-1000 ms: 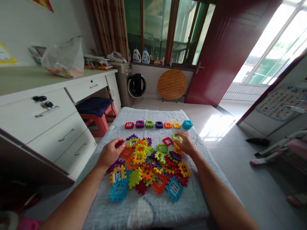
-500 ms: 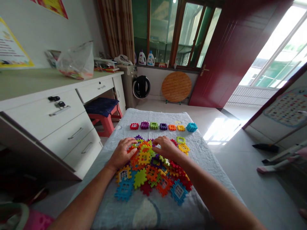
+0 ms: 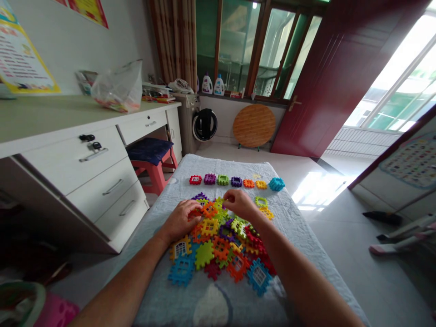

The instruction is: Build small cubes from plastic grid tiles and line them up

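A heap of colourful toothed plastic building pieces lies on the cloth-covered table (image 3: 163, 254). My left hand (image 3: 182, 219) rests at the heap's left side with curved fingers around an orange piece (image 3: 195, 212). At the back of the heap, my right hand (image 3: 238, 203) pinches the edge of a light green piece (image 3: 220, 203). Behind the heap stands a row of stacked pieces: red (image 3: 195, 180), purple (image 3: 210, 179), green (image 3: 223, 180), dark violet (image 3: 236, 181), orange (image 3: 248, 183), yellow (image 3: 261, 184) and blue (image 3: 276, 184).
To the left is a white desk (image 3: 85, 159) with a plastic bag (image 3: 119, 88) on top. A pink stool (image 3: 153, 175) stands beside the desk. A washing machine (image 3: 186, 122), a round wooden tabletop (image 3: 254, 126) and a red door (image 3: 327, 81) are farther back.
My right hand has lifted slightly and its fingers have closed on a light green piece. My left hand has shifted a little within the heap. The view has turned slightly left.
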The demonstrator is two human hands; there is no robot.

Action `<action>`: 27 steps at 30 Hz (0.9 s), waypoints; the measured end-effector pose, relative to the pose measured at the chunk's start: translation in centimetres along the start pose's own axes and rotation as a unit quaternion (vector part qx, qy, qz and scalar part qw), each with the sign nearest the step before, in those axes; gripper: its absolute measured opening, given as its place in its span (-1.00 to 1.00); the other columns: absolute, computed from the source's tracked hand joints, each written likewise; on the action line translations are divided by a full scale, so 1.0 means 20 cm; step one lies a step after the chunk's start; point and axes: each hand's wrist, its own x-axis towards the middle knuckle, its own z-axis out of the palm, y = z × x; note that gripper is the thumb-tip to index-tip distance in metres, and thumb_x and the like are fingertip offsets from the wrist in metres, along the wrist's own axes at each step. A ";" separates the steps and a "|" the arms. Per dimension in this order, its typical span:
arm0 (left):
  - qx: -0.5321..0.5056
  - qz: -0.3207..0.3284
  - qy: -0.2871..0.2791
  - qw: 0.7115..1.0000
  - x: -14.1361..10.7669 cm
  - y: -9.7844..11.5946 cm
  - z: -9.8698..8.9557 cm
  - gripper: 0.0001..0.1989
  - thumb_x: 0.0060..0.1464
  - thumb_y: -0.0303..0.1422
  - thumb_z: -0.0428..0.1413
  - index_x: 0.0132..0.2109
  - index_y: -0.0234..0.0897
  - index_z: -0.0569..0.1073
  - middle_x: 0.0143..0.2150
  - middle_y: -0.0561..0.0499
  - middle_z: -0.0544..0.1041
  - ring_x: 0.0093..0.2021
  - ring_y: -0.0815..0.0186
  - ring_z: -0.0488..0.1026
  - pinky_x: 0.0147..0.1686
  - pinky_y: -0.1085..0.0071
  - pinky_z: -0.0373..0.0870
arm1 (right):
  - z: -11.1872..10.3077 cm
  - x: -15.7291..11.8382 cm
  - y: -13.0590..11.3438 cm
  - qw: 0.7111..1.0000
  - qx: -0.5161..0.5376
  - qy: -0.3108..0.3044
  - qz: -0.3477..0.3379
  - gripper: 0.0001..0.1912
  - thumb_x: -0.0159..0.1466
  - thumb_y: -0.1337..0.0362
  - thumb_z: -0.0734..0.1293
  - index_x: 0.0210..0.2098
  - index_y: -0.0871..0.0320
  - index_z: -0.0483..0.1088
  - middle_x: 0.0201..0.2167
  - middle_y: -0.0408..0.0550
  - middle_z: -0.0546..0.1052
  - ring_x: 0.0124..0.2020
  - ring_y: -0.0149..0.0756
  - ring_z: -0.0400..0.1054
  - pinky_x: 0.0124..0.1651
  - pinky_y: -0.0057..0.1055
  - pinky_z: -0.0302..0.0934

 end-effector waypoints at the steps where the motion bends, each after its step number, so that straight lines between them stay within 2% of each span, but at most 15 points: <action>1: -0.001 0.001 0.000 1.000 0.00 0.00 0.00 -0.72 0.00 -0.28 0.10 -0.12 -0.22 0.50 -0.02 -0.06 0.49 0.03 0.14 0.35 0.09 0.17 0.24 | -0.03 0.00 0.03 1.000 0.004 0.027 -0.001 -0.89 0.08 0.35 0.28 -0.39 0.17 0.43 -0.60 -0.23 0.36 -0.55 -0.46 0.18 -0.46 -0.54 0.00; 3: -0.005 0.002 0.003 1.000 0.00 0.00 0.00 -0.73 -0.01 -0.30 0.09 -0.12 -0.22 0.50 -0.03 -0.05 0.49 0.02 0.14 0.35 0.09 0.17 0.24 | -0.07 0.01 0.09 0.996 -0.030 0.087 -0.019 -0.90 0.10 0.37 0.28 -0.39 0.17 0.42 -0.53 -0.19 0.39 -0.48 -0.42 0.22 -0.38 -0.51 0.07; 5: -0.009 0.002 0.007 1.000 0.00 0.00 0.00 -0.73 -0.01 -0.31 0.09 -0.12 -0.22 0.49 -0.04 -0.06 0.50 0.02 0.14 0.35 0.09 0.16 0.24 | -0.09 -0.01 0.14 0.988 -0.096 0.114 -0.045 -0.90 0.10 0.42 0.27 -0.40 0.17 0.42 -0.45 -0.11 0.42 -0.38 -0.36 0.26 -0.24 -0.44 0.12; 6: -0.011 0.003 0.009 1.000 0.00 0.00 0.01 -0.73 -0.01 -0.32 0.09 -0.12 -0.22 0.49 -0.04 -0.06 0.50 0.02 0.14 0.35 0.09 0.16 0.24 | -0.09 -0.02 0.16 0.985 -0.128 0.104 -0.055 -0.90 0.10 0.43 0.27 -0.41 0.17 0.42 -0.42 -0.08 0.43 -0.34 -0.33 0.27 -0.19 -0.41 0.12; 8: -0.014 0.007 0.013 1.000 0.00 -0.01 0.01 -0.74 -0.01 -0.33 0.10 -0.12 -0.21 0.48 -0.05 -0.05 0.50 0.01 0.14 0.36 0.08 0.16 0.25 | -0.09 -0.05 0.20 0.983 -0.164 0.041 -0.073 -0.92 0.08 0.40 0.32 -0.40 0.16 0.44 -0.38 -0.05 0.44 -0.29 -0.28 0.28 -0.13 -0.36 0.11; 11: -0.016 0.011 0.018 1.000 0.00 -0.01 0.01 -0.76 0.00 -0.34 0.10 -0.14 -0.20 0.48 -0.08 -0.04 0.51 -0.01 0.15 0.37 0.05 0.18 0.27 | -0.09 -0.09 0.23 0.983 -0.154 -0.045 -0.090 -0.87 0.05 0.32 0.40 -0.35 0.16 0.48 -0.32 -0.04 0.47 -0.23 -0.25 0.31 -0.08 -0.32 0.11; 16: -0.011 -0.001 0.022 1.000 0.00 0.00 0.01 -0.79 0.05 -0.34 0.05 -0.15 -0.20 0.48 -0.10 -0.02 0.52 -0.03 0.19 0.39 0.04 0.22 0.29 | -0.08 -0.09 0.25 0.986 -0.157 -0.031 -0.057 -0.67 0.06 0.23 0.41 -0.17 0.20 0.45 -0.25 0.01 0.50 -0.18 -0.20 0.32 -0.05 -0.29 0.10; 20: -0.005 -0.003 0.029 1.000 0.00 -0.01 0.02 -0.79 0.07 -0.35 0.03 -0.15 -0.19 0.48 -0.11 -0.02 0.53 -0.03 0.19 0.39 0.05 0.20 0.29 | -0.02 -0.08 0.26 0.983 -0.166 -0.053 -0.057 -0.62 0.03 0.19 0.43 -0.17 0.20 0.45 -0.25 0.02 0.51 -0.19 -0.19 0.32 -0.07 -0.30 0.11; 24: -0.002 -0.006 0.030 1.000 0.00 -0.02 0.03 -0.79 0.06 -0.34 0.04 -0.14 -0.19 0.48 -0.10 -0.03 0.53 -0.02 0.17 0.39 0.05 0.17 0.29 | -0.05 -0.08 0.28 0.987 -0.144 -0.023 -0.069 -0.62 0.02 0.22 0.43 -0.16 0.18 0.45 -0.24 0.01 0.51 -0.16 -0.16 0.33 -0.07 -0.28 0.14; 27: -0.004 -0.009 0.035 0.999 0.00 -0.03 0.03 -0.78 0.04 -0.33 0.06 -0.14 -0.18 0.49 -0.09 -0.03 0.53 -0.01 0.16 0.39 0.06 0.16 0.30 | -0.16 -0.09 0.38 0.991 -0.107 0.062 -0.059 -0.65 0.06 0.26 0.40 -0.14 0.14 0.43 -0.17 -0.01 0.51 -0.12 -0.16 0.34 -0.04 -0.23 0.17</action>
